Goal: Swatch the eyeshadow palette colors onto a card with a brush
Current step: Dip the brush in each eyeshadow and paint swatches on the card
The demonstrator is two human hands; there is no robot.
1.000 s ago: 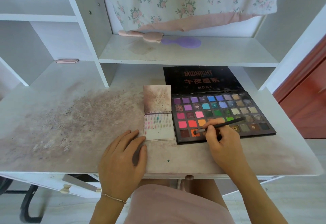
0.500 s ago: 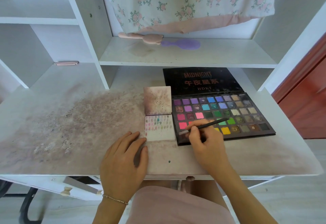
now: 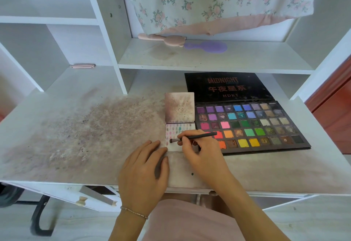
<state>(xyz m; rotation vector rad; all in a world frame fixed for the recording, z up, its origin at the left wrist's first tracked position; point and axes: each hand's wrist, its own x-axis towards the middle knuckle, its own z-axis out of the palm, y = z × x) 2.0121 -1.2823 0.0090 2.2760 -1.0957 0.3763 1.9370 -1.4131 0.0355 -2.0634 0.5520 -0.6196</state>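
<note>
Brush (image 3: pixel 191 138) tip now over card (image 3: pixel 173 146), off palette (image 3: pixel 266 125).

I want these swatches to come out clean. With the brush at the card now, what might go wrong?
1. The card already has rows of swatches near the brush tip, so a new stroke may overlap one.
2. The left hand touches only the card's corner; the card may slide under the stroke.
3. The right hand rests over the card's lower right and the palette edge, so it may smear powder.
</note>
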